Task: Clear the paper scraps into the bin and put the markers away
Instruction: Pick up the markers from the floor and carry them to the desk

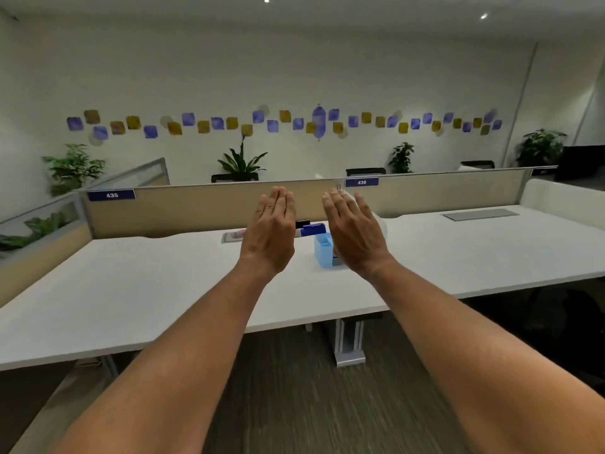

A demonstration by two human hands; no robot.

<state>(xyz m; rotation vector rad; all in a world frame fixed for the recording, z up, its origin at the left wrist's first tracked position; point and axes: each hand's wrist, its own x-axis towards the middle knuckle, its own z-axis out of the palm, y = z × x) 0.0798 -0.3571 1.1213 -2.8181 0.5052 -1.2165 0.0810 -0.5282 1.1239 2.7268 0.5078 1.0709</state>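
Both my arms stretch forward over the white desk. My left hand and my right hand are held up side by side, backs toward me, fingers straight, holding nothing. Between and behind them a light blue organiser box stands on the desk, partly hidden by my right hand. Just behind it lies a blue and white object, possibly a marker or eraser. A pinkish flat item lies left of my left hand. No paper scraps or bin show clearly.
A beige partition with number tags 435 and 436 runs along the desk's far edge. A grey flat pad lies on the right desk. Desk legs stand on dark carpet below. Plants line the back wall.
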